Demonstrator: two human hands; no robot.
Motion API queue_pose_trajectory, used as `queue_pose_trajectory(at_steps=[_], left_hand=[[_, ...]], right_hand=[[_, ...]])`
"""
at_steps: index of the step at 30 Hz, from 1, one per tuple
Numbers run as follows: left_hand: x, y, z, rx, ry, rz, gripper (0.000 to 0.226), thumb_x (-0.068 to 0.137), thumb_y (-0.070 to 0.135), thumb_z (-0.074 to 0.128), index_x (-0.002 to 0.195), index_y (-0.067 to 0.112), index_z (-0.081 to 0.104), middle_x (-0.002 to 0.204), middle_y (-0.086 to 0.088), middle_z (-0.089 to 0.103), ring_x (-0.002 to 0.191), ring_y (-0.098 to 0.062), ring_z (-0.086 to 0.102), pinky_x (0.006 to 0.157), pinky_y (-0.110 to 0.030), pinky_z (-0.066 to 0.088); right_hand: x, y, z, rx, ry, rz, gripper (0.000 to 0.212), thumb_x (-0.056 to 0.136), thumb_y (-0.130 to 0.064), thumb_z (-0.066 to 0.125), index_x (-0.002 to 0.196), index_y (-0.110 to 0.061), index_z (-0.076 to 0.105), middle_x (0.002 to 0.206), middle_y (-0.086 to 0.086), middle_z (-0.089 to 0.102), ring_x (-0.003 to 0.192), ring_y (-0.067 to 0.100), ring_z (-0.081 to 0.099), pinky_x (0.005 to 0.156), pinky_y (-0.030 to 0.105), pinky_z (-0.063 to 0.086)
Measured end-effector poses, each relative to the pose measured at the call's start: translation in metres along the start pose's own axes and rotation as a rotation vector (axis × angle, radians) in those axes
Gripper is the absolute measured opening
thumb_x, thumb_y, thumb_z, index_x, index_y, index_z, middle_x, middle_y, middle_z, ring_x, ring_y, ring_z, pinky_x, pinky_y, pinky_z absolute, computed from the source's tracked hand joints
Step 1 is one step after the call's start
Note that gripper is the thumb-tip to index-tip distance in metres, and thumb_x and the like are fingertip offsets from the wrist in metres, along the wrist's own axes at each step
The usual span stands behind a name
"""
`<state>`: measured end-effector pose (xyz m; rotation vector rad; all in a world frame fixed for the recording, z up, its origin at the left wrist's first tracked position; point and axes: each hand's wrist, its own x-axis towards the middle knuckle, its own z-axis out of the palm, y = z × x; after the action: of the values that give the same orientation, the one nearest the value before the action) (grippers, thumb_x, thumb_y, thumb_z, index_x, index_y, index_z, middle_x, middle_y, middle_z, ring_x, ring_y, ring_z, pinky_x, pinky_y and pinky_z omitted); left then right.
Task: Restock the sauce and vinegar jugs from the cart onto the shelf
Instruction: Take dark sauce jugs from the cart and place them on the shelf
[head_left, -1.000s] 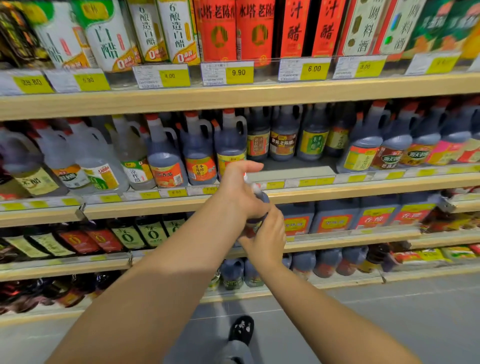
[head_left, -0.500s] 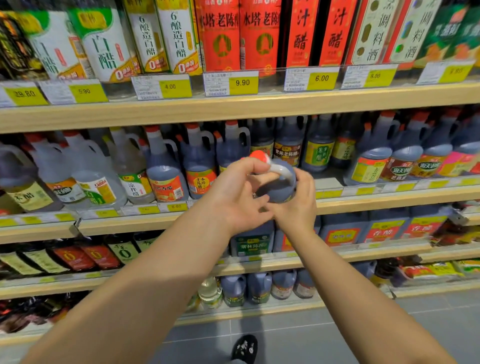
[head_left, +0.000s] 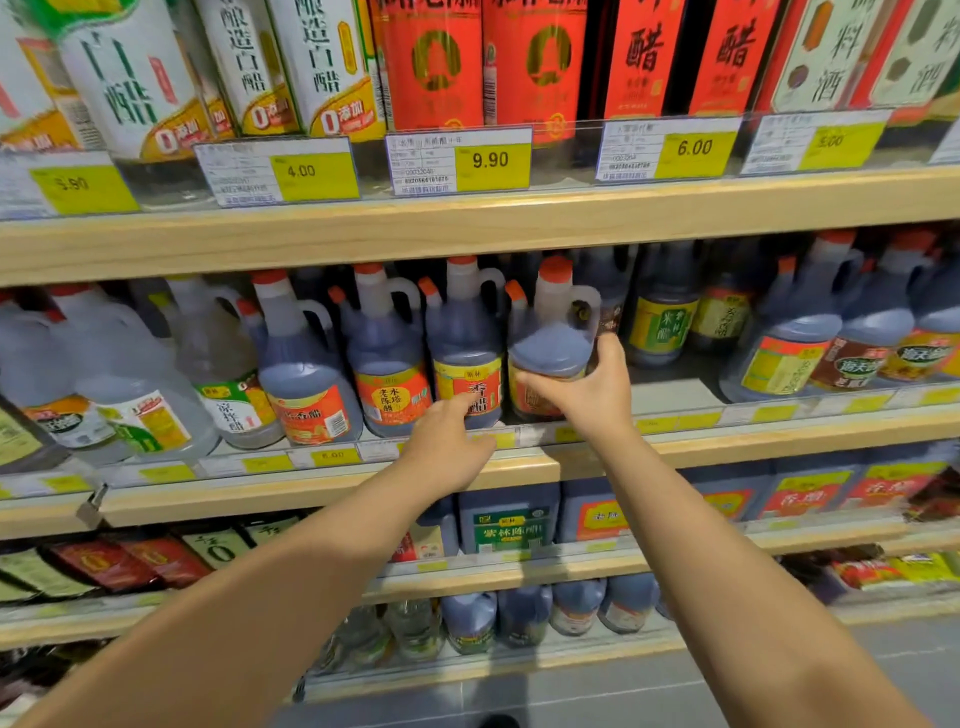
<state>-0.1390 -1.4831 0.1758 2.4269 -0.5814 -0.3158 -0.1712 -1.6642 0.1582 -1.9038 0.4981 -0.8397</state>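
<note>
on the second wooden shelf (head_left: 727, 447) from the top, at centre frame: dark-liquid plastic jug with a red cap and loop handle (head_left: 550, 338) stands upright at the front edge, last on the right of a row of similar dark jugs (head_left: 387, 364). bare shelf surface just to its 3 o'clock, then more dark jugs with yellow and orange labels (head_left: 779, 343) further right.

right hand (head_left: 587, 395) is wrapped around the lower body of the jug: thumb up along the jug's right side, fingers (head_left: 535, 387) curled across the label at the front. grip looks closed on it, and the jug base is hidden behind the hand and the price rail, so can't tell if it's fully seated.

left hand (head_left: 447, 452) sits at 7 o'clock from the jug, empty, fingers loosely extended, fingertips touching or just short of the label of the neighbouring yellow-and-red-labelled jug (head_left: 465, 358). contact unclear.

clear white-vinegar jugs (head_left: 156, 384) at 9 o'clock on the same shelf. above, at 12 o'clock, red-labelled bottles (head_left: 483, 62) behind yellow price tags (head_left: 491, 161) reading 9.90 and 6.00. square dark jugs (head_left: 511, 519) on the shelf below at 6 o'clock. cart not in view.
</note>
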Motion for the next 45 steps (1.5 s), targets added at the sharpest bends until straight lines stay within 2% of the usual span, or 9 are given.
queue_pose_trajectory(at_steps=[5, 13, 16, 19, 23, 26, 31, 37, 45], left_hand=[[0.008, -0.004, 0.007, 0.157, -0.082, -0.062, 0.066, 0.08, 0.037, 0.053, 0.142, 0.027, 0.033, 0.146, -0.002, 0.04, 0.132, -0.027, 0.039, 0.108, -0.045, 0.034], [0.004, -0.002, 0.011, 0.047, -0.078, -0.059, 0.074, 0.08, 0.033, 0.057, 0.146, 0.02, 0.025, 0.146, -0.007, 0.037, 0.132, -0.027, 0.038, 0.104, -0.035, 0.035], [-0.005, 0.002, 0.01, -0.016, -0.03, -0.065, 0.074, 0.081, 0.031, 0.057, 0.146, 0.018, 0.024, 0.149, -0.009, 0.033, 0.134, -0.028, 0.034, 0.106, -0.036, 0.032], [-0.029, 0.009, 0.01, -0.119, 0.003, -0.085, 0.071, 0.083, 0.029, 0.058, 0.145, 0.017, 0.026, 0.148, -0.009, 0.033, 0.134, -0.027, 0.035, 0.105, -0.035, 0.032], [-0.087, 0.013, 0.015, -0.295, 0.035, -0.14, 0.061, 0.084, 0.026, 0.06, 0.14, 0.014, 0.037, 0.142, -0.007, 0.043, 0.119, -0.024, 0.048, 0.09, -0.031, 0.042], [-0.145, 0.003, 0.014, -0.455, 0.082, -0.221, 0.052, 0.086, 0.024, 0.059, 0.134, 0.013, 0.045, 0.135, -0.005, 0.051, 0.118, -0.02, 0.051, 0.086, -0.027, 0.041], [-0.244, -0.033, 0.002, -0.637, 0.252, -0.397, 0.023, 0.088, 0.019, 0.058, 0.111, 0.017, 0.058, 0.1, 0.003, 0.059, 0.094, -0.015, 0.053, 0.08, -0.025, 0.039], [-0.333, -0.093, -0.036, -0.756, 0.387, -0.605, 0.031, 0.093, 0.012, 0.052, 0.124, 0.004, 0.056, 0.124, -0.012, 0.058, 0.11, -0.023, 0.055, 0.089, -0.027, 0.042], [-0.455, -0.209, -0.107, -0.863, 0.654, -0.731, 0.013, 0.09, 0.018, 0.053, 0.087, 0.029, 0.058, 0.088, 0.004, 0.058, 0.077, -0.009, 0.053, 0.062, -0.02, 0.04]], right_hand=[[0.012, 0.005, 0.0, 0.072, -0.06, 0.135, 0.078, 0.037, -0.057, 0.086, 0.1, -0.026, 0.051, 0.102, -0.005, 0.062, 0.094, 0.01, 0.061, 0.081, 0.031, 0.054], [0.01, 0.004, -0.003, 0.107, -0.133, 0.179, 0.071, 0.049, -0.049, 0.087, 0.106, -0.026, 0.05, 0.095, -0.017, 0.062, 0.089, -0.002, 0.059, 0.077, 0.027, 0.052], [-0.002, 0.003, -0.013, 0.103, -0.212, 0.167, 0.06, 0.069, -0.034, 0.082, 0.118, -0.017, 0.051, 0.112, -0.004, 0.063, 0.103, 0.008, 0.06, 0.094, 0.04, 0.051], [-0.032, -0.003, -0.025, 0.037, -0.191, 0.228, 0.078, 0.079, -0.034, 0.074, 0.143, -0.011, 0.033, 0.145, 0.005, 0.042, 0.131, 0.018, 0.041, 0.107, 0.034, 0.036], [-0.094, -0.029, -0.047, 0.061, -0.294, 0.244, 0.027, 0.082, -0.021, 0.072, 0.105, -0.014, 0.062, 0.102, 0.004, 0.065, 0.096, 0.016, 0.058, 0.079, 0.019, 0.046], [-0.148, -0.057, -0.061, 0.085, -0.447, 0.205, 0.011, 0.083, -0.012, 0.071, 0.09, -0.011, 0.062, 0.072, -0.001, 0.057, 0.068, 0.011, 0.054, 0.064, 0.015, 0.045], [-0.229, -0.098, -0.058, -0.017, -0.664, 0.153, 0.006, 0.086, -0.006, 0.063, 0.088, -0.008, 0.059, 0.07, -0.001, 0.052, 0.063, 0.009, 0.046, 0.059, 0.018, 0.038], [-0.313, -0.14, -0.015, 0.038, -0.875, 0.114, 0.006, 0.086, 0.005, 0.058, 0.087, -0.001, 0.059, 0.067, -0.008, 0.047, 0.061, 0.003, 0.041, 0.058, 0.009, 0.033], [-0.409, -0.204, 0.108, 0.114, -1.069, 0.089, 0.022, 0.08, -0.005, 0.068, 0.076, -0.026, 0.062, 0.062, -0.011, 0.05, 0.058, 0.003, 0.048, 0.061, 0.022, 0.041]])
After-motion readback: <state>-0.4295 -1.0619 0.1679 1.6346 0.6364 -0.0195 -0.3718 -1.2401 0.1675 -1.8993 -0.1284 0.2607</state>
